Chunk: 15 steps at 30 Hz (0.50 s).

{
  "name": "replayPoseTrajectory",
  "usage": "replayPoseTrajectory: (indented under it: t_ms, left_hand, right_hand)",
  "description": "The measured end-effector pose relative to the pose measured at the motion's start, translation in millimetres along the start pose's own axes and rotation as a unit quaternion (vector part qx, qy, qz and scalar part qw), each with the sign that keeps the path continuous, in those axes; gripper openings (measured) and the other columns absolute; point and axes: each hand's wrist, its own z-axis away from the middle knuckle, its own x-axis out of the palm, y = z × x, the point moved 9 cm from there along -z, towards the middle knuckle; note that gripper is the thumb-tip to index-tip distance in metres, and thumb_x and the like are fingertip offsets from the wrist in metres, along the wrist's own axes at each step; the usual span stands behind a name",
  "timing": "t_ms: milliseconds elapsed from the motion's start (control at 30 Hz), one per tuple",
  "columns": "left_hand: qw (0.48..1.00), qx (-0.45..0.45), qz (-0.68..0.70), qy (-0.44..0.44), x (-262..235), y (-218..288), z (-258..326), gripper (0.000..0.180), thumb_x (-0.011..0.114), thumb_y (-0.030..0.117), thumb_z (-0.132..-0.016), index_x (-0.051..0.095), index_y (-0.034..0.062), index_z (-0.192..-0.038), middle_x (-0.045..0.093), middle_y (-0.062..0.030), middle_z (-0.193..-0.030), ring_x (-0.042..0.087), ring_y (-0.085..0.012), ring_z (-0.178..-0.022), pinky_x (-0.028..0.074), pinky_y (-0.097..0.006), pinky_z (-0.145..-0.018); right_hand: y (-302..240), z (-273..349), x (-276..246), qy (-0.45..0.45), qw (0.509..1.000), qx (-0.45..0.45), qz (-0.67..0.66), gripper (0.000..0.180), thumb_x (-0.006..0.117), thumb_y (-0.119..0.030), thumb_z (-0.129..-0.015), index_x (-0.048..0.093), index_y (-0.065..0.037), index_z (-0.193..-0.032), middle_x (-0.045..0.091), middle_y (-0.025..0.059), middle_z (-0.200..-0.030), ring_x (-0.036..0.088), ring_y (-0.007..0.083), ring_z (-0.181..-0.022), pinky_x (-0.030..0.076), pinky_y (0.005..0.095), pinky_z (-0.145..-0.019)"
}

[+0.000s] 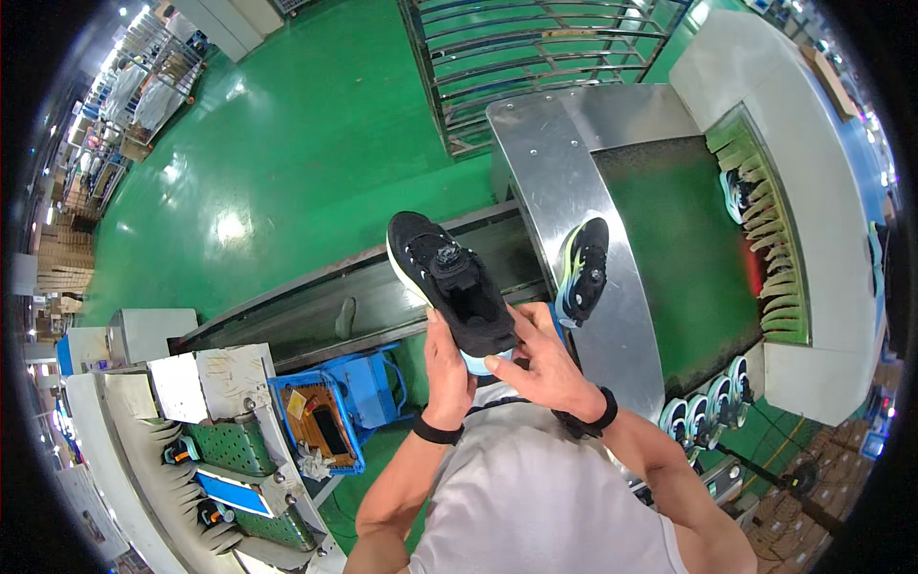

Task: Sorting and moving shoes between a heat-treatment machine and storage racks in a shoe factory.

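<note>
Black shoe [421,244] is in the air in front of the person's body, its toe pointing away and a little to the left, its heel close to the shirt. Both hands grasp it, and only around the heel end: the left hand [447,378] is at the left side, and the right hand [550,373] is at the right side, with its thumb near the back of the heel. The fingers under the sole are partly hidden, so I cannot tell how firmly they press.

I see no support under the toe half. Because of this, in my judgement, the shoe could tip forward if one hand becomes loose, and it might fall toward the dark belt [296,325], where a small grey piece [346,318] lies. Whether this belt is running, I cannot tell.

A second shoe [585,273] rests on the metal ledge [535,163], just beside the right hand. Its heel is near the ledge's edge, so a careless turn of the right wrist, which wears a black band [602,409], could push it off. Also, a hard thumb pressure may dent or mark the soft collar, if the grip is too strong there
</note>
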Motion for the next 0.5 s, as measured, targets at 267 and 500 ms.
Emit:
replayPoseTrajectory:
  t_ms: [267,500]
  left_hand:
    - [0.999,0.043,0.012,0.001,4,1,-8,0.047,0.035,0.041,-0.117,0.049,0.0042,-0.142,0.06,-0.0071,-0.134,0.058,-0.0155,-0.119,0.048,-0.033,-0.104]
    - [0.988,0.099,-0.11,0.031,-1,-2,-5,0.043,0.037,0.039,-0.117,0.049,0.0032,-0.137,0.062,-0.0072,-0.127,0.062,-0.0156,-0.111,0.052,-0.034,-0.096]
  right_hand:
    - [25,-2,-1,-0.021,0.998,0.023,-0.057,0.072,0.077,-0.017,-0.094,0.042,-0.001,-0.155,0.039,0.0158,-0.137,0.052,0.0232,-0.123,0.056,0.0332,-0.094]
    - [22,-2,-2,0.002,0.993,0.023,-0.114,0.065,0.079,-0.008,-0.091,0.047,-0.001,-0.147,0.036,0.0142,-0.137,0.051,0.0245,-0.128,0.052,0.0376,-0.104]
